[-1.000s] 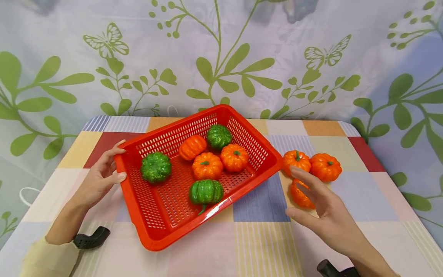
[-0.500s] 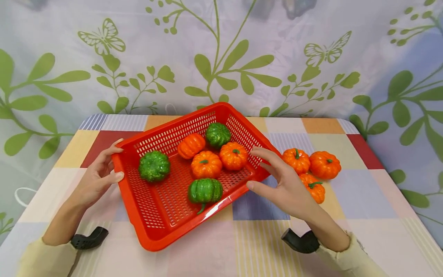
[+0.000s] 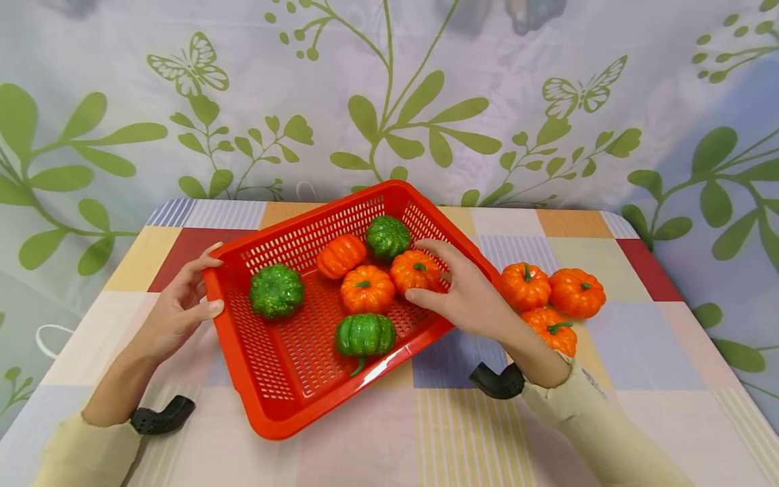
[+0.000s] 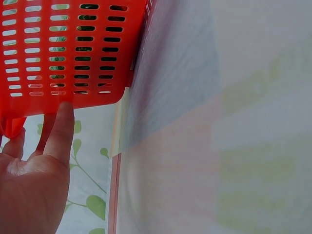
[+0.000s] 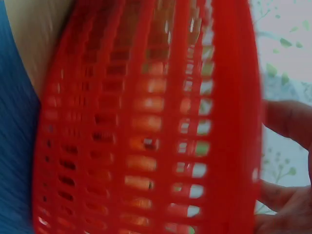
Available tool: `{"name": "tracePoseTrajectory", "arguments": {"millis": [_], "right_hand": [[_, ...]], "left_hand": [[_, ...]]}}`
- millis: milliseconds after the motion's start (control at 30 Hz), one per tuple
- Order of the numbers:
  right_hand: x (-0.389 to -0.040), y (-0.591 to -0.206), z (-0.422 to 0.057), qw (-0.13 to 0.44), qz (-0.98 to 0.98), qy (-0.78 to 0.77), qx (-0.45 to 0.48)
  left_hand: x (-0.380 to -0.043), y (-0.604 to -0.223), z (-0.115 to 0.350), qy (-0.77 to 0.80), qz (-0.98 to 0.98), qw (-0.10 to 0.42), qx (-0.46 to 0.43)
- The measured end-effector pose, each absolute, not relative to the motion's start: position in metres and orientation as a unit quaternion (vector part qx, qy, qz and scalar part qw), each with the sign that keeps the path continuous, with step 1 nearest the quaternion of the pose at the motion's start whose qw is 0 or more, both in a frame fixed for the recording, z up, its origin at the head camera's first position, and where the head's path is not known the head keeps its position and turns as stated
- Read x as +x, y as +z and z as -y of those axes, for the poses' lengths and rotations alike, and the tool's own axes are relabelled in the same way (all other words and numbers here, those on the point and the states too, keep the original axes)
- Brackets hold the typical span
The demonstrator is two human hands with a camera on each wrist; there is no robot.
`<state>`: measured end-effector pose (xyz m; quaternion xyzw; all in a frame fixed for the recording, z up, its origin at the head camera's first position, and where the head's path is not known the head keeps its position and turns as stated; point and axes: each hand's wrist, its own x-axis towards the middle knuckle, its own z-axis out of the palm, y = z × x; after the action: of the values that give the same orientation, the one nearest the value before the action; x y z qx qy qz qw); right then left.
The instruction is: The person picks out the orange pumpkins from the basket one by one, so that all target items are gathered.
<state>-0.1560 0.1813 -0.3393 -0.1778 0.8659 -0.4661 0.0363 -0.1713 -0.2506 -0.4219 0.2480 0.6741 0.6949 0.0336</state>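
Note:
A red plastic basket [image 3: 316,368] with slotted walls stands at an angle on the table. My left hand [image 3: 173,314] holds its left end by the rim; in the left wrist view that hand [image 4: 39,170] is against the basket wall [image 4: 68,63]. My right hand [image 3: 465,291] reaches over the right side, thumb and fingers spread around an orange mini pumpkin [image 3: 414,272]; a firm grip is not visible. Beside it lie two orange pumpkins [image 3: 367,289] [image 3: 341,256] and three green ones [image 3: 388,237] [image 3: 276,291] [image 3: 365,335].
Three more orange pumpkins [image 3: 526,286] [image 3: 577,293] [image 3: 550,330] sit together on the table just right of the basket, partly near my right forearm. A patchwork cloth [image 3: 645,352] covers the table. Behind its far edge hangs a leaf-patterned curtain [image 3: 243,101].
My right hand has moved left from above the loose pumpkins, over the basket's right rim, to the orange pumpkin inside. The left hand keeps its hold, and the basket stays put.

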Motion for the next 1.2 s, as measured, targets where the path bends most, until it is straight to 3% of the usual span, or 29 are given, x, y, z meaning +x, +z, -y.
{"name": "tracePoseTrajectory", "arguments": {"millis": [267,533,900,1200], "right_hand": [[-0.192,-0.347,-0.177,0.083,-0.874,-0.451,-0.161],[-0.203,-0.351,-0.172,0.136,-0.852,-0.486,-0.139],[-0.204,-0.355,-0.168,0.115,-0.889,-0.406,-0.176],[-0.206,-0.355,-0.169,0.143,-0.883,-0.412,-0.175]], "left_hand": [[-0.170,-0.423,0.251,0.692,-0.678,0.030,0.246],[-0.171,-0.421,0.250,0.701,-0.666,0.033,0.254],[-0.172,-0.423,0.251,0.693,-0.679,0.031,0.241],[-0.173,-0.421,0.250,0.699,-0.670,0.036,0.247]]}}
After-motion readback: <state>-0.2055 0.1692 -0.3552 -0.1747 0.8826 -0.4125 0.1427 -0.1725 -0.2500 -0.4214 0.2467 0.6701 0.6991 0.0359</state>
